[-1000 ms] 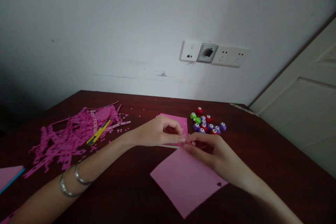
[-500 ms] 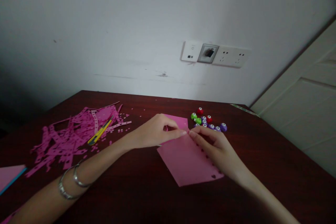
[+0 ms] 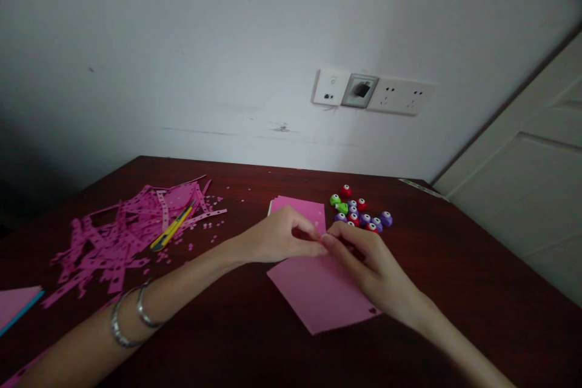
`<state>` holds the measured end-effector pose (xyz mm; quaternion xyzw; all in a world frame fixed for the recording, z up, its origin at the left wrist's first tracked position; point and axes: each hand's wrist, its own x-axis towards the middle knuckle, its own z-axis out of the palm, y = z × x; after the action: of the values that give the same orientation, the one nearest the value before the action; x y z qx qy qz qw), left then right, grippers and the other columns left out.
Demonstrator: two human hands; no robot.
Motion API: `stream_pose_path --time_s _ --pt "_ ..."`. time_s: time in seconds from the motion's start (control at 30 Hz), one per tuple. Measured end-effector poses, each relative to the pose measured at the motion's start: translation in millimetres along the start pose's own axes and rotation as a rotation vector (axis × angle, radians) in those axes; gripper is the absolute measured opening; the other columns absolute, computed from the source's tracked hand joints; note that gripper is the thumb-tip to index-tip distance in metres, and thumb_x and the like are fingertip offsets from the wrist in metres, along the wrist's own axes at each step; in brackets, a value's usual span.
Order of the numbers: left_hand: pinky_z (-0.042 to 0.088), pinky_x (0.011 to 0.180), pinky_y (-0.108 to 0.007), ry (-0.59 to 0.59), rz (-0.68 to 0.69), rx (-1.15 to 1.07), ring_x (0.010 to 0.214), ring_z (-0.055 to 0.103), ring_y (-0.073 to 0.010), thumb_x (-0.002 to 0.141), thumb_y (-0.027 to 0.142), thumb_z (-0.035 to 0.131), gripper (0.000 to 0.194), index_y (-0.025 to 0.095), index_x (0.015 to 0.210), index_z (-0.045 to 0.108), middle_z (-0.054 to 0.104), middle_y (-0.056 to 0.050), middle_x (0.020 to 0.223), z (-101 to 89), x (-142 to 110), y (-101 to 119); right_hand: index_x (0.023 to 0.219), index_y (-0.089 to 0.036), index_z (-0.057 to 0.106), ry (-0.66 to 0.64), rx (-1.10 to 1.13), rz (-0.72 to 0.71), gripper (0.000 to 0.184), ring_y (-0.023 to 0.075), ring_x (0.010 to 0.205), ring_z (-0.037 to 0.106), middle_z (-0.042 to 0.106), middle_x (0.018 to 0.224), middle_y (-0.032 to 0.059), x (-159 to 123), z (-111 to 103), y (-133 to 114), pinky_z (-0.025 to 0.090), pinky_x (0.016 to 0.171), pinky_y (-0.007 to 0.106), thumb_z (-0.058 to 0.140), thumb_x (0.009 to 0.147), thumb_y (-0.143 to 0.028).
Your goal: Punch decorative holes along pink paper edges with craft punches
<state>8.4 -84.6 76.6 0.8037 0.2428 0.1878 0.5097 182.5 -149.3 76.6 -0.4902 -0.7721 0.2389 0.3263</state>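
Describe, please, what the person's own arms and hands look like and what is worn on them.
Both forearms are bare, without sleeves or gloves. The left arm carries two thin silvery bangles near the wrist. The left hand and right hand show no rings or watch that I can make out.

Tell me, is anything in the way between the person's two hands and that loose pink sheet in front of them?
Nothing visible is. The left hand and right hand meet at the far edge of the pink sheet, fingertips on it. The small punches and the pink paper stack lie behind it on the table.
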Motion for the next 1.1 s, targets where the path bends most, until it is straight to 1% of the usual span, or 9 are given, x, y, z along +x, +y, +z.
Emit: stream_pose_path --time_s 0.13,0.3,0.73,0.93,1.1 --pt "0.033 0.051 -0.021 0.069 -0.029 -0.017 0.055 0.043 -0.0074 0.076 0.039 0.056 0.029 0.012 0.072 0.065 0.055 0.001 0.060 4.9 2 -1 0.070 -0.016 0.054 0.078 -0.017 -0.016 0.029 0.0123 0.059 0.047 0.055 0.065 0.0015 0 2 2 0.036 0.053 0.024 0.039 0.091 -0.029" --pt "0.032 0.051 -0.021 0.101 -0.025 -0.001 0.054 0.042 -0.0074 0.076 0.038 0.056 0.029 0.012 0.069 0.064 0.053 0.002 0.057 6.0 2 -1 0.071 -0.016 0.055 0.133 -0.044 0.008 0.027 0.0123 0.059 0.047 0.054 0.065 0.0015 -2 7 4 0.034 0.053 0.024 0.040 0.090 -0.029" --pt "0.030 0.049 -0.021 0.137 -0.029 0.001 0.052 0.038 -0.0073 0.074 0.036 0.057 0.027 0.012 0.061 0.062 0.048 0.003 0.053 6.4 4 -1 0.071 -0.017 0.051 0.202 -0.058 -0.025 0.023 0.0116 0.057 0.046 0.052 0.065 0.0003 -3 12 2 0.034 0.053 0.024 0.040 0.090 -0.024" --pt "0.030 0.050 -0.021 0.176 -0.021 0.032 0.052 0.039 -0.0073 0.073 0.029 0.055 0.021 0.012 0.062 0.063 0.048 0.003 0.054 7.8 5 -2 0.072 -0.017 0.054 0.216 -0.077 -0.018 0.024 0.0121 0.058 0.047 0.053 0.065 0.0011 -1 13 1 0.035 0.054 0.024 0.040 0.090 -0.023" --pt "0.031 0.051 -0.021 0.205 -0.013 0.045 0.053 0.039 -0.0076 0.073 0.030 0.055 0.022 0.013 0.064 0.064 0.049 0.003 0.055 9.3 4 -4 0.072 -0.016 0.054 0.224 -0.071 -0.011 0.024 0.0122 0.058 0.048 0.054 0.065 0.0013 -1 15 2 0.035 0.054 0.024 0.040 0.090 -0.024"
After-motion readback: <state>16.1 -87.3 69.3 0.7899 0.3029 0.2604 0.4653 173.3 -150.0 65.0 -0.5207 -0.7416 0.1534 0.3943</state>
